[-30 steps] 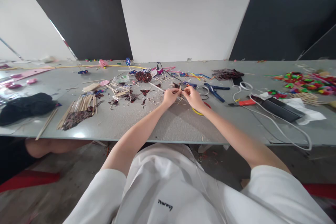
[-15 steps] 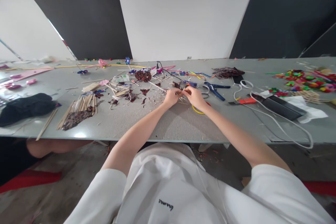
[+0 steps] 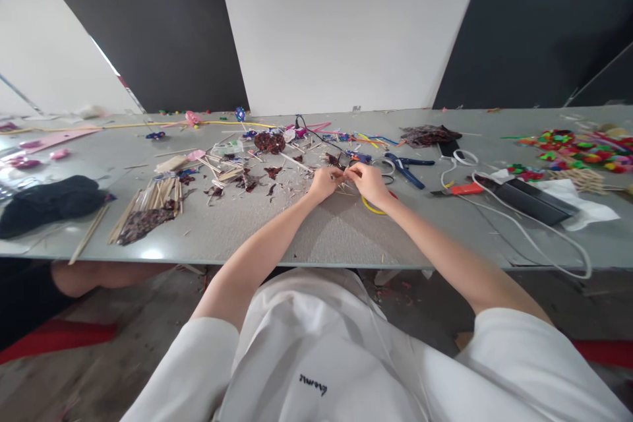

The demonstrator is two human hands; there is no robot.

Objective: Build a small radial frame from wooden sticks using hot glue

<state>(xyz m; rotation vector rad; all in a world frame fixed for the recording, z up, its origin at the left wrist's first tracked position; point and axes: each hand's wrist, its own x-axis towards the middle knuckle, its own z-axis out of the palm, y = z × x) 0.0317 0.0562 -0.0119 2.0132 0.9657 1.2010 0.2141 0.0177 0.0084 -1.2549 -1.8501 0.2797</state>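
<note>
My left hand (image 3: 325, 183) and my right hand (image 3: 364, 180) meet over the middle of the table, fingertips pinched close together. Whatever they hold is too small and too covered by the fingers to name. Thin wooden sticks lie under the hands. Just past them are dark red-brown scraps (image 3: 334, 159). To the left rests a round dark red patterned piece (image 3: 270, 142) with a pale stick (image 3: 295, 162) running from it toward my left hand. Scissors (image 3: 386, 166) with a yellow-and-red handle (image 3: 372, 206) lie partly behind my right hand, near blue-handled pliers (image 3: 408, 169).
Bundled sticks with patterned cloth (image 3: 146, 217) and a black cloth heap (image 3: 52, 204) lie left. On the right are an orange cutter (image 3: 466, 190), a black box (image 3: 535, 200), a white cord (image 3: 537, 247) and colourful pompom pieces (image 3: 568, 148). Panels stand behind; another person's leg (image 3: 99, 275) shows lower left.
Both hands stay in nearly the same place, still pinched together. Only the fingers have shifted slightly, with the right hand's fingertips curled a little differently.
</note>
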